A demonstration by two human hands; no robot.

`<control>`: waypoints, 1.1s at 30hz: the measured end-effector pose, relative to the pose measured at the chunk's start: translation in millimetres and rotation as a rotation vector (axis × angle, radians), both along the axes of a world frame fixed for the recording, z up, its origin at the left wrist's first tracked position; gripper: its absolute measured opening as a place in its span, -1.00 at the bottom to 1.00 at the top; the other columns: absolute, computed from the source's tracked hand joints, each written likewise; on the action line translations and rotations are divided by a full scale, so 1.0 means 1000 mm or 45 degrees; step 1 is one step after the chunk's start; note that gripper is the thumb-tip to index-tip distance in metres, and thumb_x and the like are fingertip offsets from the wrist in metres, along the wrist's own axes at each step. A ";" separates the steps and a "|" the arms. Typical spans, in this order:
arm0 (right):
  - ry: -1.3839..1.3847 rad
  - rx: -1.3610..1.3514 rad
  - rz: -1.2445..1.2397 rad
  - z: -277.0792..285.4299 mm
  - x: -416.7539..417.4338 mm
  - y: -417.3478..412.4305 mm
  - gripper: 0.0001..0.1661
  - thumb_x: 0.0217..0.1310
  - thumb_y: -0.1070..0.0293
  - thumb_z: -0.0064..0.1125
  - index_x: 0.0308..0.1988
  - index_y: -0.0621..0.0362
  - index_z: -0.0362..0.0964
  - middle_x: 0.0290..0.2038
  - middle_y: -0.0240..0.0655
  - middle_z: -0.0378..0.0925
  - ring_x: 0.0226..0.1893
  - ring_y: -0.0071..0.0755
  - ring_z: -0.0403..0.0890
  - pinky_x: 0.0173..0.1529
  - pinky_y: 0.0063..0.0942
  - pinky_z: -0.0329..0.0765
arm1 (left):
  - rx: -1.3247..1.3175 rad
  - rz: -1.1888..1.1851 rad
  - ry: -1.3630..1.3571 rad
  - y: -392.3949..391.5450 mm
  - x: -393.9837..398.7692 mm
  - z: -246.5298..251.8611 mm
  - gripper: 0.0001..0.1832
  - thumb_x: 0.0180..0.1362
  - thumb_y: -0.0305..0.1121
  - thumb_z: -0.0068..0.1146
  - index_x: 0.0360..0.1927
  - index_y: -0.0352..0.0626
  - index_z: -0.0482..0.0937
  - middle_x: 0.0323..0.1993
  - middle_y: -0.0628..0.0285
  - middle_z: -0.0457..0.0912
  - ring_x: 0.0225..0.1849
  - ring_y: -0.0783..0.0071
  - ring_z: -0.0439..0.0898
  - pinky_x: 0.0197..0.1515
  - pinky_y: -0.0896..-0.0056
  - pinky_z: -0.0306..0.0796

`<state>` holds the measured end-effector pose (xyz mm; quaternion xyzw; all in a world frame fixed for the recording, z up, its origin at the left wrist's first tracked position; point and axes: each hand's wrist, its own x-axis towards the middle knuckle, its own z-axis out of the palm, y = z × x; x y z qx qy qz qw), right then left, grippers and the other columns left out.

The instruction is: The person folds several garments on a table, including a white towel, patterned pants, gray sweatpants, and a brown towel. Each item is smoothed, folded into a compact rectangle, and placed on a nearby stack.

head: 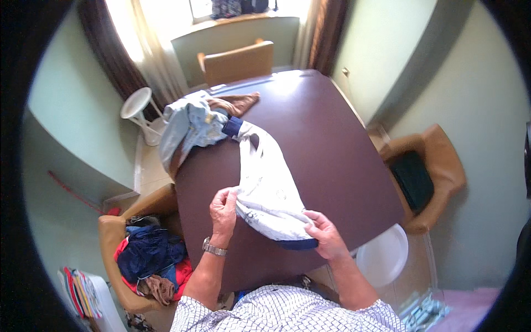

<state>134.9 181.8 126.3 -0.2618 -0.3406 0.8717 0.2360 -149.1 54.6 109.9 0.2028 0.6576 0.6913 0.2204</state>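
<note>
A white printed garment (269,174) with navy cuff and hem bands stretches over the dark brown table (340,162). My left hand (224,211) pinches its left edge between thumb and fingers; a metal-band watch (214,247) is on that wrist. Near the navy hem, my right hand (325,234) grips the garment's lower right edge. The navy cuff (232,126) at its far end lies against a heap of light blue clothing (191,120). Beside that heap is a brown cloth (238,103).
A tan armchair (110,249) at left holds piled clothes (151,253). Another tan armchair (448,166) stands at right, near a white round stool (383,255). A tan chair (238,62) is at the table's far side. A second white stool (137,103) stands by the curtain.
</note>
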 end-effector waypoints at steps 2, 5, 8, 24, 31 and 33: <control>-0.280 -0.058 -0.044 -0.049 0.014 -0.014 -0.49 0.47 0.56 0.27 0.34 0.29 0.42 0.10 -0.24 0.68 0.05 -0.43 0.70 0.16 -0.40 0.69 | -0.412 -0.060 -0.227 -0.002 0.007 -0.057 -0.73 0.45 -0.26 0.32 0.02 -0.26 0.73 -0.25 0.37 0.74 -0.22 0.66 0.63 -0.11 0.50 0.58; -0.645 -0.185 -0.128 -0.077 0.017 -0.043 -0.45 0.42 0.59 0.29 0.34 0.28 0.41 0.03 -0.21 0.69 -0.08 -0.41 0.75 -0.01 -0.41 0.76 | -0.557 -0.061 0.288 -0.030 0.008 -0.162 -0.62 0.33 -0.28 0.40 0.10 -0.32 0.66 -0.16 0.11 0.77 -0.19 0.30 0.72 -0.02 0.17 0.64; -0.599 -0.220 -0.206 -0.088 0.031 -0.063 -0.46 0.42 0.55 0.30 0.33 0.27 0.42 0.00 -0.23 0.68 -0.17 -0.43 0.77 -0.14 -0.40 0.80 | -0.479 -0.129 0.778 -0.041 0.042 -0.109 -0.49 0.24 -0.25 0.47 0.16 -0.31 0.60 0.05 -0.10 0.67 0.10 0.00 0.66 0.20 0.04 0.53; -0.601 -0.173 0.045 -0.074 0.048 -0.011 -0.63 0.42 0.53 0.31 0.18 0.19 0.54 -0.02 -0.28 0.68 -0.11 -0.40 0.75 -0.08 -0.35 0.78 | -0.491 -0.551 1.259 -0.074 0.107 -0.082 -0.64 -0.04 -0.52 0.31 -0.09 -0.15 0.70 0.32 -0.19 0.49 0.42 -0.25 0.42 0.46 -0.27 0.29; -0.886 1.003 1.182 -0.084 0.060 0.029 -0.61 0.45 0.18 0.30 0.13 0.15 0.63 -0.15 -0.13 0.76 -0.11 -0.13 0.78 -0.02 -0.18 0.70 | -0.827 -0.336 1.036 -0.090 0.147 -0.075 -0.67 0.04 -0.60 0.24 -0.10 -0.10 0.76 0.43 -0.26 0.42 0.49 -0.30 0.37 0.54 -0.19 0.26; -0.878 1.487 1.409 -0.080 0.049 0.048 -0.59 0.39 0.15 0.32 0.10 0.13 0.64 -0.11 0.00 0.72 -0.06 0.11 0.75 0.08 -0.01 0.66 | -0.922 -0.216 0.954 -0.096 0.164 -0.086 -0.67 0.06 -0.60 0.24 -0.09 -0.10 0.77 0.44 -0.26 0.43 0.50 -0.31 0.37 0.55 -0.16 0.26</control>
